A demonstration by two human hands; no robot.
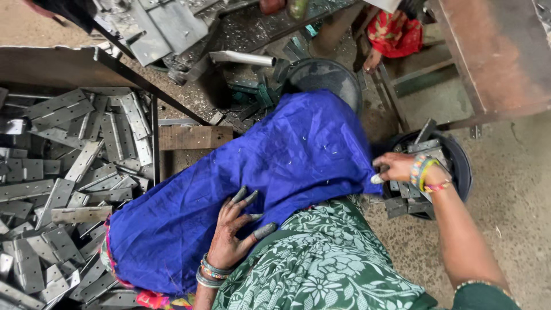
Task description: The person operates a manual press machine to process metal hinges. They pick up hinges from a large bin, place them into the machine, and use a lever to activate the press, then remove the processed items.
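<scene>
Blue cloth (270,189), a wide sheet of bright fabric, lies draped over the lap of a person in a green floral garment (321,264), seen from the head camera. The left hand (238,232) rests flat on the cloth's near side, fingers spread apart and grey with metal dust, gripping nothing. The right hand (396,167) has its grip pinched together on the cloth's right edge, just above a round black tub (459,166) holding flat grey metal pieces. To the left, a heap of flat steel hinge plates (63,189) covers the floor, touching the cloth's lower left edge. A second dark round tub (324,77) sits beyond the cloth. Judged from this, sharp plate edges could snag or tear the fabric if it is tugged, and could nick bare fingers working so near.
</scene>
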